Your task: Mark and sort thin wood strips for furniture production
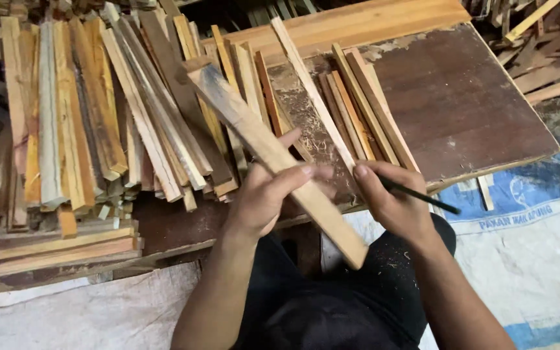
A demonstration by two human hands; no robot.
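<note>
- Over a low dark brown board [468,97] dusted with shavings, you hold a long pale wooden slat [273,155] slanting from upper left down toward your lap.
- Your left hand [264,198] is partly curled around the slat from below, thumb laid along its top face and fingers wrapped behind; it grips the wood at about mid-length.
- Your right hand [393,201] is closed on a thin dark pencil [419,194], whose far end points out to the right; the hand sits just beside the slat's right edge, and whether it touches the wood cannot be told.
- To the left, a stack of rough wood strips [98,116] lies side by side, well clear of your hands.
- Behind your right hand, several narrower strips [358,110] rest on the board.
- At right, a blue-and-white woven sack [539,246] covers the floor.
</note>
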